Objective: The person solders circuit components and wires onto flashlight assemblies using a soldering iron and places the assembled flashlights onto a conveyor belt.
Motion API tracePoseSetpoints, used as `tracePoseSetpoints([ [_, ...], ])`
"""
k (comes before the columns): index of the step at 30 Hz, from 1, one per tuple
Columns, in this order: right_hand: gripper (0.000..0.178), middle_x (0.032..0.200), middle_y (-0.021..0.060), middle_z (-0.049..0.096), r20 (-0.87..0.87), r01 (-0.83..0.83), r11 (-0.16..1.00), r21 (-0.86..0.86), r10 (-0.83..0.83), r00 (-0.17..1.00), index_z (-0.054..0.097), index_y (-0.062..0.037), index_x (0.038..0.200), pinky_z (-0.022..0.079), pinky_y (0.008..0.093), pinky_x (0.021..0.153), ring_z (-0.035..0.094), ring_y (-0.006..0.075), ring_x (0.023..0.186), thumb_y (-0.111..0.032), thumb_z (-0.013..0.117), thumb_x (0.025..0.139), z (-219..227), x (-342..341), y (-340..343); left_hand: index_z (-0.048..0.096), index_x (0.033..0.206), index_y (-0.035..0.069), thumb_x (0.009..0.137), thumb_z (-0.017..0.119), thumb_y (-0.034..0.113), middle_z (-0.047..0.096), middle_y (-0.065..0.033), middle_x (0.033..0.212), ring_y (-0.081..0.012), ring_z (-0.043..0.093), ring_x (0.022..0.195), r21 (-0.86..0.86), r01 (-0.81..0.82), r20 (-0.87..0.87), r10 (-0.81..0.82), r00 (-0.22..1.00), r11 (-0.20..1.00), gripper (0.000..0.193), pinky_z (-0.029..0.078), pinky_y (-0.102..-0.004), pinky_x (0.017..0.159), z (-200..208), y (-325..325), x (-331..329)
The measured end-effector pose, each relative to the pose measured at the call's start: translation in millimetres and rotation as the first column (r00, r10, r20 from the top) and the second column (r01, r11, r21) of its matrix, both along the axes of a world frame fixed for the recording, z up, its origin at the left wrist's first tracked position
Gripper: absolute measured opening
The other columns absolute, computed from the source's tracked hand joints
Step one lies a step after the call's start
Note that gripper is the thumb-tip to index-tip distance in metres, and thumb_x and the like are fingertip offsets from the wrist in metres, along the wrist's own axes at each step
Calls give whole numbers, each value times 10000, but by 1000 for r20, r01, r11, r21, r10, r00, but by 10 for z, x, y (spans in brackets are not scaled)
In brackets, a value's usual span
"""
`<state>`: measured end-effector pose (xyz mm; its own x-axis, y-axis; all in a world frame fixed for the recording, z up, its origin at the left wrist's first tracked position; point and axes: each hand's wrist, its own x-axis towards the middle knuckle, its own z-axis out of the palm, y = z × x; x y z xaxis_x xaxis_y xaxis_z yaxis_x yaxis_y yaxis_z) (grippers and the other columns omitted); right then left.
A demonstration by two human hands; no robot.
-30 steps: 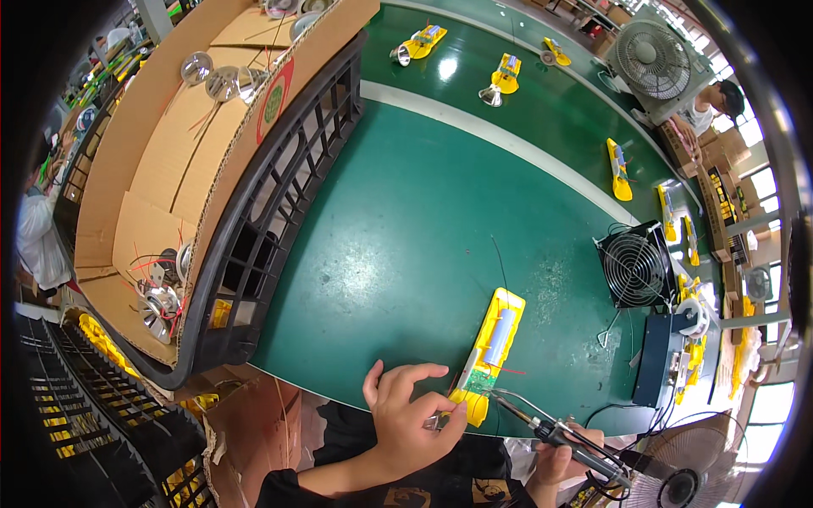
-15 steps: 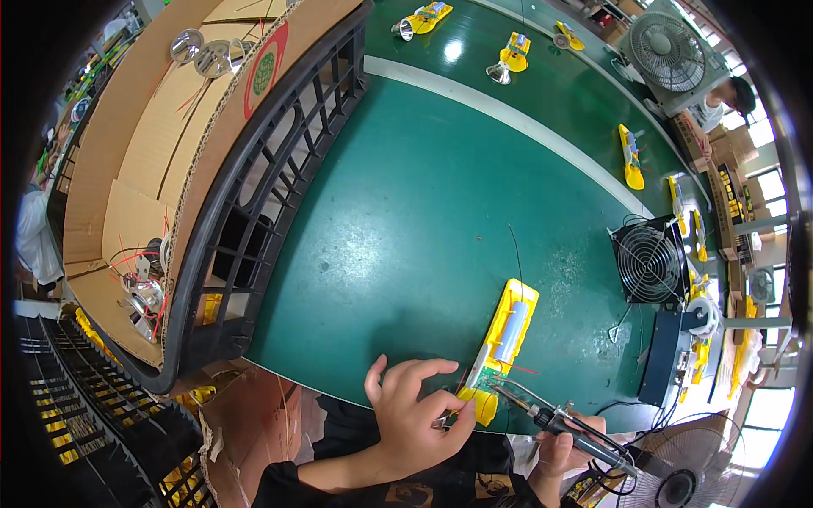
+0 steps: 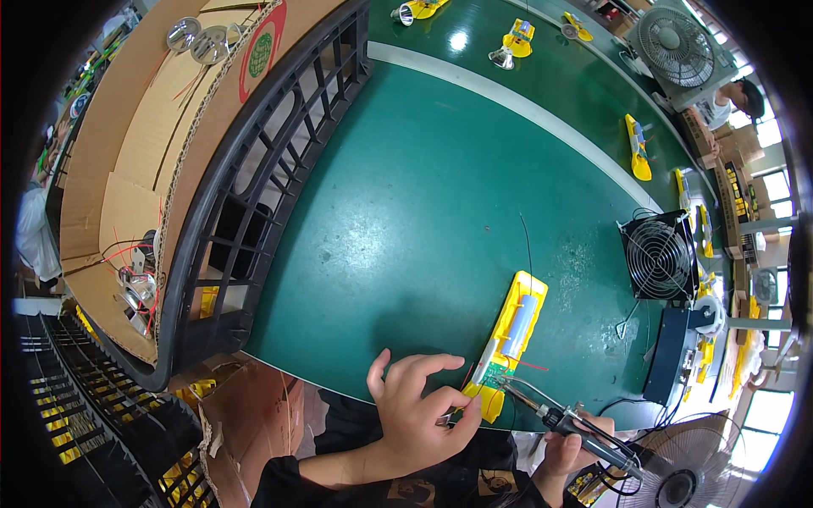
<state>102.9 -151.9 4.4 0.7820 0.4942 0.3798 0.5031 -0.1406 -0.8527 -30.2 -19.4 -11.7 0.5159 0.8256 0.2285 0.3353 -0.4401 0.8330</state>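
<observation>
A yellow plastic housing point(image 3: 528, 288) lies on the green bench, with a blue battery cell point(image 3: 518, 325) and a small green circuit board point(image 3: 496, 375) inside it. Thin wires stick out from it. My right hand point(image 3: 569, 453) grips a soldering iron point(image 3: 597, 447), whose tip meets the board. A second thin metal rod runs alongside the iron toward its tip. At the housing's lower left edge, my left hand point(image 3: 419, 406) pinches thumb and forefinger together by the board, its other fingers raised. What the pinch holds is too small to name; something shiny shows partly behind the fingers.
On the left stands a black plastic crate point(image 3: 284, 161) with a cardboard box holding silver reflectors point(image 3: 210, 44). A small black fan point(image 3: 659, 254) and a dark blue box-shaped unit point(image 3: 666, 356) are at right. Beyond a pale strip lie more yellow housings point(image 3: 638, 148). Another person sits far right.
The view has shifted slightly, so the bench things appear a little displaced. Both hands stay at the housing, and the iron's tip remains at the board.
</observation>
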Motion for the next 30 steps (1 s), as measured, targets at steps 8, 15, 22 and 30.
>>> tracePoseSetpoints([
  [8, 422, 442, 3, 469, 115, 43, 998, -47, -37, 993, 479, -42, 564, 411, 250, 459, 441, 127, 383, -408, 539, 766, 45, -4, 71, 513, 535, 146, 577, 693, 130, 538, -24, 974, -205, 479, 911, -1, 1, 1, -1, 1000, 1000, 185, 174, -474, 925, -8, 4, 6],
  [15, 445, 423, 2, 456, 28, -14, 998, -57, 16, 999, 478, -33, 597, 402, 243, 449, 430, 121, 355, -438, 539, 772, -5, 12, 20, 513, 531, 145, 565, 691, 125, 547, -27, 954, -206, 489, 893, 6, -13, 21, 13, 1000, 1000, 183, 176, -471, 927, -29, 1, 8],
  [22, 451, 445, -10, 426, 70, 72, 997, 25, -73, 995, 384, -19, 758, 408, 229, 462, 467, 93, 393, -444, 532, 790, 16, 33, 10, 510, 535, 139, 568, 693, 130, 546, -28, 957, -208, 489, 894, 21, -16, 16, 15, 1000, 1000, 186, 184, -479, 922, -22, 1, 4],
  [30, 463, 438, -4, 400, 30, 126, 987, 95, -130, 991, 383, -8, 757, 403, 208, 466, 453, 78, 370, -448, 521, 795, -37, 86, -130, 518, 592, 151, 606, 682, 162, 544, 11, 966, -190, 494, 906, 31, -15, -7, 15, 1000, 999, 165, 174, -469, 935, -23, -23, -18],
])
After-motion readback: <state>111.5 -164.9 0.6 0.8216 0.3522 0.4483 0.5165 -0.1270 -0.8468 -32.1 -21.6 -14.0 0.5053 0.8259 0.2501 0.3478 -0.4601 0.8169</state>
